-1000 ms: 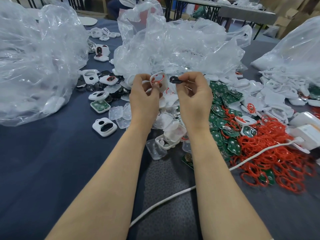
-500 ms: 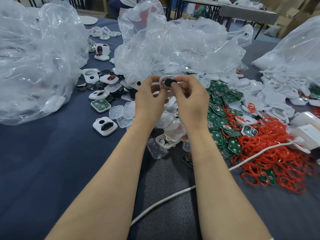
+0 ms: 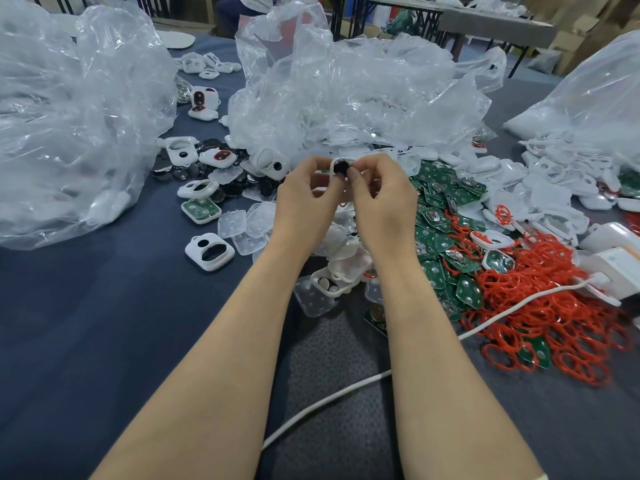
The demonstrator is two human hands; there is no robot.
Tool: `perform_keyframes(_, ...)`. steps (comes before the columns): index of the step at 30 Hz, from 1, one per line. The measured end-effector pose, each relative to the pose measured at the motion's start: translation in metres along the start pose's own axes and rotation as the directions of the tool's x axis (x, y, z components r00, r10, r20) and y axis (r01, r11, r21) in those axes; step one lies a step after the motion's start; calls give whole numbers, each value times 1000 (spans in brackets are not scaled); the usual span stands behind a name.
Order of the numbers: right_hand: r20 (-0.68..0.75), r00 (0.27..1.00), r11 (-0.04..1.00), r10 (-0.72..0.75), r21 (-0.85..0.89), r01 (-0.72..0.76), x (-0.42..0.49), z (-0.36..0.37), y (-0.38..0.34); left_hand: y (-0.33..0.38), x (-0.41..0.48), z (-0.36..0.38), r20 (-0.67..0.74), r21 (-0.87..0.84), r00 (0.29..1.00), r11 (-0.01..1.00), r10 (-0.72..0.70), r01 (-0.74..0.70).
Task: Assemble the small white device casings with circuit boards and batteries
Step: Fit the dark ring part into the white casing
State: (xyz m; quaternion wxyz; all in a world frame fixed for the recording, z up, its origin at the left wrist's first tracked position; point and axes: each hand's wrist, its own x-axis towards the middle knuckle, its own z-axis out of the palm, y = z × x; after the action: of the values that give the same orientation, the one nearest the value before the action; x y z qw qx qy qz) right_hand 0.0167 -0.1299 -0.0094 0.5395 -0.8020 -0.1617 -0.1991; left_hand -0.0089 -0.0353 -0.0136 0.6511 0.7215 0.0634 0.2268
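Fingers (image 3: 313,165): left hand (image 3: 304,202) pinches white casing (image 3: 334,163) | right hand (image 3: 384,202) pinches dark disc (image 3: 341,167) inside

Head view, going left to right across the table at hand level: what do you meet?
Clear plastic bag → loose white casing → left hand gripping the held casing → right hand pinching a black disc against it → green circuit boards → red rings → white box.

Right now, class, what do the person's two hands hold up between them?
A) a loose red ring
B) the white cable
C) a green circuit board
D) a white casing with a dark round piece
D: the left hand and right hand together pinch a white casing with a dark round piece set against it.
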Motion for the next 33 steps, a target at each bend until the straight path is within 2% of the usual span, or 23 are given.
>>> perform_keyframes(4,5,1000,998,-25,-64,25,-1,2,-1,-2,2,-1,-29,35,1000,999,3,-2)
perform_keyframes(8,72,997,998,-29,-58,33,-1,3,-3,-4,5,-1,-30,73,999,997,-12,14)
perform_keyframes(10,61,997,998,-46,-47,49,-1,4,-5,-5,5,-1,-31,85,1000,996,-6,9)
perform_keyframes(13,-62,998,995,2,98,4,0,1,-8,-6,5,-1,-50,89,999,996,-16,20)
perform_keyframes(16,-144,972,934,184,333,-128,5,-4,-7,-8,6,-3,-104,50,993,997,-48,53)
perform_keyframes(19,-90,956,900,279,372,-228,8,-5,-3,-8,8,-4,-150,68,989,997,-9,20)
perform_keyframes(24,-28,956,892,292,369,-262,8,-2,-3,-8,7,-5,-199,92,979,996,29,-11)
perform_keyframes(33,68,962,892,264,362,-271,4,5,-5,-10,7,-8,-246,27,964,993,-104,114)
